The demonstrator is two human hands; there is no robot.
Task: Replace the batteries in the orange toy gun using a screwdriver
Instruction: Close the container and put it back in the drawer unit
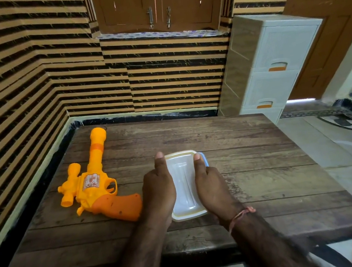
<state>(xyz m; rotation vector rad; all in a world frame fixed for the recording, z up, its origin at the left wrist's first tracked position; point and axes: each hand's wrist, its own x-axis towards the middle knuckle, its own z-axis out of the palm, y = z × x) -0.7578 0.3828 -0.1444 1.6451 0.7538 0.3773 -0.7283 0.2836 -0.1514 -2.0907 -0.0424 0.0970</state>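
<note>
A wooden table (254,167) fills the lower centre of the frame. On its left side lies the orange toy gun (94,185), flat on its side, its long axis running from the grip at lower right up to the muzzle at upper left, pointing away from the person. Just right of it sits a white lidded box (182,180), probably holding the tools or batteries. The left hand (158,190) and right hand (212,187) clasp its two long sides, thumbs pressed on the lid, apparently to steady or open it.
</note>
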